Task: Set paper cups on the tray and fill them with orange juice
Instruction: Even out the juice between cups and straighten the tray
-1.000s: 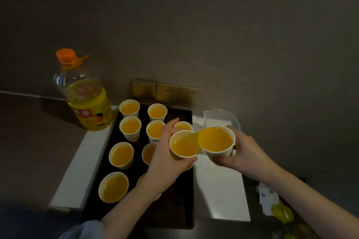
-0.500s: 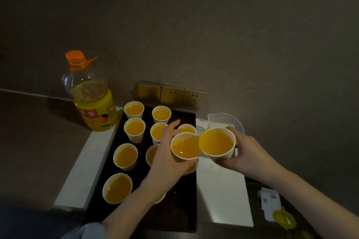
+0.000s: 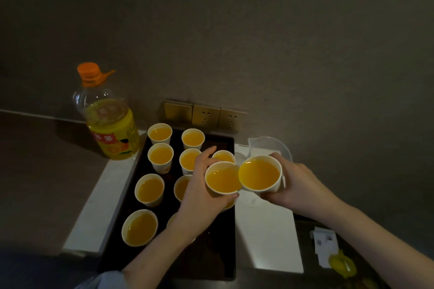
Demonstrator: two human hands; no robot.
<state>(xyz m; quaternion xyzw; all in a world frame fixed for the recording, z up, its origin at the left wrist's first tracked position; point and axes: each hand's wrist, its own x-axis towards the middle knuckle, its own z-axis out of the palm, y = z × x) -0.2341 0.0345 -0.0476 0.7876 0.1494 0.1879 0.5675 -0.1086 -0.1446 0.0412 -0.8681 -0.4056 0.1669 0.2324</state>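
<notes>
A dim grey-brown wall with three brass-coloured wall sockets backs a dark desk on which a white slab carries a black rectangular tray. The left hand has its fingers wrapped around a white paper cup of orange juice held over the right part of the tray, and the right hand grips a second, fuller white paper cup whose rim touches the first and tips toward it, so the step looks like levelling juice from one cup into the other. To do it well, I would keep the rims touching, tilt the fuller cup slowly, hold both over the tray so drips land there, avoid squeezing the soft paper walls, and stop once the levels match the seated cups. Counted: two cups in hand; seven filled white paper cups plainly standing on the tray, with perhaps two more half hidden under the left hand and forearm; one large clear plastic juice bottle with an orange cap on the far left; one clear plastic measuring jug behind the right hand; one tray; one white printed paper slip and one yellow plastic piece on the near right
</notes>
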